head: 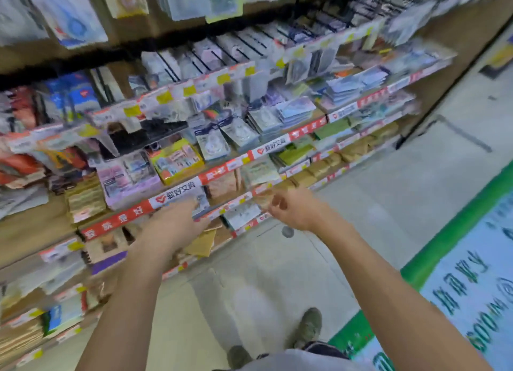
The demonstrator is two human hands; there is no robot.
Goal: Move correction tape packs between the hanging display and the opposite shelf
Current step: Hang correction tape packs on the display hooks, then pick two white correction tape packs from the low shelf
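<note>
1. Nearest the camera, both bare forearms stretched out over the pale floor point(277, 273), with two shoes point(308, 327) just visible below.
2. The left hand point(177, 223) was at the red-edged shelf point(116, 222), its fingers curled round what looked like a correction tape pack point(200, 204) held against the shelf lip; blur hid the exact grip.
3. The right hand point(288, 209) hung just beside it, fingers loosely curled and seemingly holding nothing, though blur left that uncertain.
4. Beyond them, similar blister packs point(212, 143) lay stacked on the shelf above, next to a yellow display box point(177, 161).
5. Farthest off, hanging packs point(75, 20) filled the top rail.
6. The step in hand looked like bringing a pack to the shelf. Doing it well would probably mean holding the card by its edges, lifting it clear of the price strip, and laying it flat on the matching stack so that nothing slid forward.
</note>
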